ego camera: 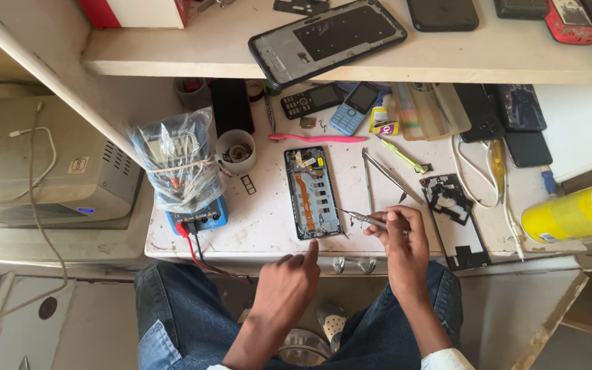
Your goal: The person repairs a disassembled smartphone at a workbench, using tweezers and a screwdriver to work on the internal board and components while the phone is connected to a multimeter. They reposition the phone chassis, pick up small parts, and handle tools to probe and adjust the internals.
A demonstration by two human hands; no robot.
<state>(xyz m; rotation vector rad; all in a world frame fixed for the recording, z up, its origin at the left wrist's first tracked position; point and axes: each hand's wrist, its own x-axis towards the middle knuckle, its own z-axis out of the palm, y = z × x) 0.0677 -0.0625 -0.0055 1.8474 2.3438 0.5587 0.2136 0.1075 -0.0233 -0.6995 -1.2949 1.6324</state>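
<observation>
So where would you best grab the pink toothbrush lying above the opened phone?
Probably by the bare middle of its handle, from straight above. The pink toothbrush lies flat and crosswise on the worktable, its long sides free; the cup crowds its left end and the opened phone sits just below.

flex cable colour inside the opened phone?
Orange flex cable, running lengthwise inside the opened phone; head view.

The yellow can (577, 212) runs off the right edge. Phones (570, 17) on the far shelf are cut by the top edge.
</observation>
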